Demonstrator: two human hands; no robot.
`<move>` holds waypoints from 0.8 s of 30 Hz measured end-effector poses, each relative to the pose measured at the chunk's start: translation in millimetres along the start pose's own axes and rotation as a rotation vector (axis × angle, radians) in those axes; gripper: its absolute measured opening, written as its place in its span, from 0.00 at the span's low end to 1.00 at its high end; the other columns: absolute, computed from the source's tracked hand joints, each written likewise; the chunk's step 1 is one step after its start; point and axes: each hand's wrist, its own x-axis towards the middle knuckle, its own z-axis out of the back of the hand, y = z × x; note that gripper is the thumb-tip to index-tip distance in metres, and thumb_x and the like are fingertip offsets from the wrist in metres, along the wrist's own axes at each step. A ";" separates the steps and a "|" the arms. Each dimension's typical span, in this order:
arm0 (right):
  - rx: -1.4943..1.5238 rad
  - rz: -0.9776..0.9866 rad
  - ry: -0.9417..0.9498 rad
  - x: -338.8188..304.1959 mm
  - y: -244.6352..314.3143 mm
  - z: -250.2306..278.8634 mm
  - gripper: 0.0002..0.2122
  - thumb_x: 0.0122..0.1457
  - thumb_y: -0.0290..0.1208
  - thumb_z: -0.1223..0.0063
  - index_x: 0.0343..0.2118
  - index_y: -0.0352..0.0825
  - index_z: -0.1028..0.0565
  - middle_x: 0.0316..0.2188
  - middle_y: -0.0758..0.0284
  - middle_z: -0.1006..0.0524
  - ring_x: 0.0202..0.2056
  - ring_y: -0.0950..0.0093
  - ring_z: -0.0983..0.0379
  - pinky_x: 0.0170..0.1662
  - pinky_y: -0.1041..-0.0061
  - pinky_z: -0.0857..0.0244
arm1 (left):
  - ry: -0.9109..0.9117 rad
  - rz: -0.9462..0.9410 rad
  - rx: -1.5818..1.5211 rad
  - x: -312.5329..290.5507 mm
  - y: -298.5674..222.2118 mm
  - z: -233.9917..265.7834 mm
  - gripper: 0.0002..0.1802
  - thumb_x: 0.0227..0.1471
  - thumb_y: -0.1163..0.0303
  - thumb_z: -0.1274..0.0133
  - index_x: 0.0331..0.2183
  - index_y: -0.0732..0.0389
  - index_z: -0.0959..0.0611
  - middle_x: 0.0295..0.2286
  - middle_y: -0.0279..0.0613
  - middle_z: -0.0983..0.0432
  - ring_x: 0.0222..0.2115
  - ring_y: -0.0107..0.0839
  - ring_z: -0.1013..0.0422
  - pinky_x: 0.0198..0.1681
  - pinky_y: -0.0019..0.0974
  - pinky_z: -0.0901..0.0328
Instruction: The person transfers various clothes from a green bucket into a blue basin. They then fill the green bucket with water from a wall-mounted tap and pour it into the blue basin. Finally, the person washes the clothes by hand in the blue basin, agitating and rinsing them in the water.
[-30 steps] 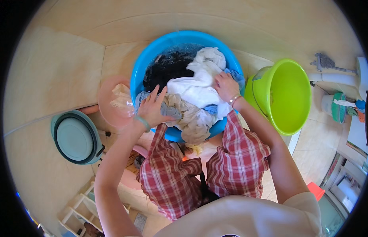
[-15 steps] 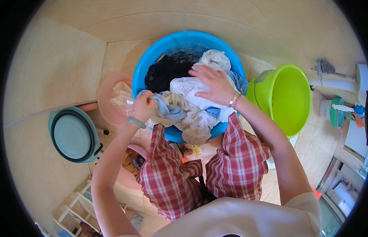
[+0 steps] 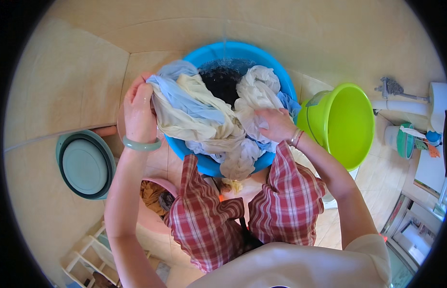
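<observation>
A large blue basin (image 3: 286,74) stands in front of me with dark water and wet laundry in it. My left hand (image 3: 140,110) is raised over its left rim, closed round a bunched edge of a light blue and cream cloth garment (image 3: 185,103). The garment stretches from that hand down to the middle of the basin. On the right, my right hand (image 3: 280,126) presses into a heap of wet white cloth (image 3: 257,89), its fingers curled and partly hidden by the folds. More pale cloth (image 3: 240,156) hangs over the near rim.
A lime-green bucket (image 3: 350,127) stands right of the basin. At the left, a grey-green collapsible basin (image 3: 85,168) leans by the wall. Below it, a pink tub (image 3: 156,216) holds brown and dark cloth. My knees in red plaid flank the basin's near side.
My left hand has moved left and up, drawing the blue and cream garment out across the basin. My right hand has shifted right and down, its fingers curling into the white cloth.
</observation>
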 end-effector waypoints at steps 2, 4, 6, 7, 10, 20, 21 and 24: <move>0.038 0.110 -0.153 8.6 21.0 16.5 0.33 0.44 0.48 0.44 0.54 0.42 0.39 0.51 0.61 0.35 0.55 0.66 0.42 0.57 0.54 0.55 | 0.089 -0.100 -0.041 -2.6 -19.1 -12.0 0.12 0.55 0.68 0.61 0.36 0.64 0.26 0.32 0.36 0.28 0.34 0.25 0.33 0.39 0.29 0.37; 0.079 0.220 -0.307 20.5 42.6 23.0 0.43 0.41 0.54 0.42 0.60 0.42 0.46 0.58 0.58 0.41 0.59 0.65 0.46 0.59 0.54 0.58 | 0.200 -0.235 -0.036 -5.6 -38.5 -21.8 0.14 0.57 0.63 0.60 0.38 0.63 0.27 0.37 0.39 0.27 0.40 0.30 0.32 0.45 0.35 0.37; 0.088 0.213 -0.242 33.7 53.7 -2.9 0.42 0.42 0.53 0.41 0.59 0.41 0.45 0.57 0.58 0.40 0.58 0.64 0.42 0.58 0.57 0.54 | 0.251 -0.153 -0.316 -5.0 -63.2 -30.7 0.17 0.57 0.60 0.59 0.39 0.63 0.27 0.39 0.41 0.27 0.42 0.33 0.32 0.48 0.38 0.38; 0.096 0.218 -0.207 40.8 61.4 -7.6 0.42 0.42 0.53 0.40 0.59 0.40 0.44 0.57 0.58 0.39 0.57 0.64 0.41 0.58 0.59 0.53 | 0.270 -0.113 -0.451 -3.7 -70.4 -29.8 0.18 0.57 0.59 0.59 0.40 0.64 0.27 0.40 0.42 0.27 0.43 0.35 0.32 0.49 0.40 0.38; 1.014 0.029 -0.136 55.2 64.1 -4.5 0.35 0.46 0.45 0.40 0.57 0.40 0.40 0.52 0.58 0.33 0.53 0.62 0.35 0.55 0.68 0.44 | 0.454 -0.136 -0.540 14.1 -67.6 -16.5 0.19 0.57 0.58 0.60 0.42 0.64 0.27 0.41 0.44 0.27 0.44 0.36 0.31 0.50 0.42 0.38; 0.898 0.154 -0.672 109.6 23.3 99.8 0.18 0.46 0.25 0.46 0.42 0.31 0.31 0.35 0.62 0.25 0.38 0.71 0.29 0.44 0.75 0.36 | -0.239 0.028 0.167 58.3 145.1 55.2 0.16 0.53 0.67 0.55 0.44 0.62 0.27 0.44 0.45 0.29 0.46 0.36 0.33 0.51 0.39 0.40; 0.605 0.143 -0.682 114.5 8.1 88.0 0.19 0.43 0.24 0.46 0.42 0.31 0.31 0.39 0.58 0.28 0.40 0.63 0.30 0.45 0.71 0.36 | -0.219 -0.021 0.368 61.4 158.6 56.3 0.17 0.53 0.68 0.54 0.45 0.62 0.27 0.45 0.47 0.30 0.46 0.37 0.34 0.51 0.40 0.41; 0.131 0.258 -0.531 121.7 -27.8 47.1 0.21 0.41 0.24 0.45 0.43 0.32 0.32 0.44 0.55 0.32 0.44 0.57 0.34 0.48 0.66 0.37 | -0.036 -0.305 0.592 65.0 169.7 12.9 0.23 0.52 0.63 0.51 0.50 0.56 0.29 0.51 0.51 0.37 0.51 0.42 0.39 0.54 0.39 0.43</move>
